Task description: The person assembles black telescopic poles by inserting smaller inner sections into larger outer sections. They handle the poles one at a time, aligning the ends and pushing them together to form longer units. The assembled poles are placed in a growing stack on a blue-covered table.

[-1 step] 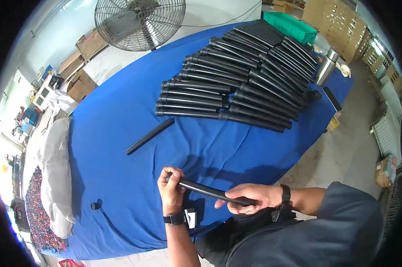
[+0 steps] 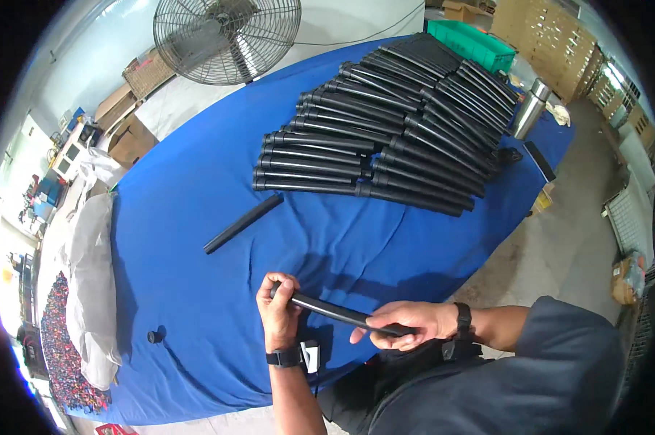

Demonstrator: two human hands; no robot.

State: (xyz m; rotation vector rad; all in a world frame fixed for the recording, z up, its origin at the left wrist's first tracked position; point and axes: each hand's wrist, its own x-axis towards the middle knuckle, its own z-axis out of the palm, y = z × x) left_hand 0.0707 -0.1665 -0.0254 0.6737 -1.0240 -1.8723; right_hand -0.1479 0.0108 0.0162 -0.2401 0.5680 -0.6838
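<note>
A black tube slants across the front of the table, held between both hands. My left hand is closed round its left end, thumb on top. My right hand grips the lower right end, which the fingers partly cover. Beyond them, a single black tube lies slanted on the blue cloth. A small black cap-like piece rests on the cloth to the left. Many similar black tubes with thicker ends lie in layered rows farther back.
The blue cloth covers the table. A green crate, a steel flask and a dark phone-like slab stand or lie at the back right. A wire fan is behind. White sheeting lies at the left edge beside small multicoloured pieces.
</note>
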